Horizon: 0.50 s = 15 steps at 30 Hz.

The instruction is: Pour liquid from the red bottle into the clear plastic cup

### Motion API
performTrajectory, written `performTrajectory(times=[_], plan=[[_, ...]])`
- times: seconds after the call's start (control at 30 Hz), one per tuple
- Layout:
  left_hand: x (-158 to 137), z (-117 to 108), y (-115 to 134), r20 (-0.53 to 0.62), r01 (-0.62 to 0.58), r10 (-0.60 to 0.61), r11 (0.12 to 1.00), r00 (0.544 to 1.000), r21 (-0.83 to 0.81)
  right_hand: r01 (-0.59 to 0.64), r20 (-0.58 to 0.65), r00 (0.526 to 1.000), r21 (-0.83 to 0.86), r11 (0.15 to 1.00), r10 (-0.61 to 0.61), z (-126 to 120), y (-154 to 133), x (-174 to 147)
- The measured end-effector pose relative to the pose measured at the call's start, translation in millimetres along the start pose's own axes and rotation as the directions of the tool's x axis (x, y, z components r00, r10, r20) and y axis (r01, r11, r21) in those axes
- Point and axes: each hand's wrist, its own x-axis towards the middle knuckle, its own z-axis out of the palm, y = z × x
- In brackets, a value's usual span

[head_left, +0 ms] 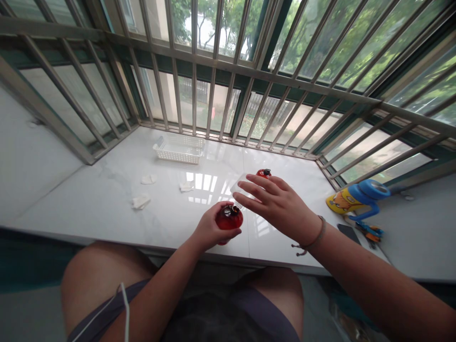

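Observation:
My left hand (pixel 209 229) grips a round red bottle (pixel 229 218) with a small dark nozzle on top, held just above the white marble sill (pixel 107 199). My right hand (pixel 276 204) holds a clear cap (pixel 238 187) in its fingers, directly above and a little right of the bottle. A second red bottle (pixel 264 173) stands on the sill behind my right hand, partly hidden by the fingers.
A white plastic basket (pixel 180 148) sits at the back by the window bars. Three crumpled white tissues (pixel 141 201) lie on the sill to the left. A yellow and blue drinking bottle (pixel 356 197) and a dark phone (pixel 349 232) lie at the right.

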Motion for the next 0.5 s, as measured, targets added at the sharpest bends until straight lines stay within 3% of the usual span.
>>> performTrajectory(times=[0.5], plan=[[1.2,0.1,-7.0,0.002,0.008,-0.008,1.0,1.0,0.0,0.022,0.008,1.0,-0.047,0.999,-0.022,-4.1,0.6,0.5]])
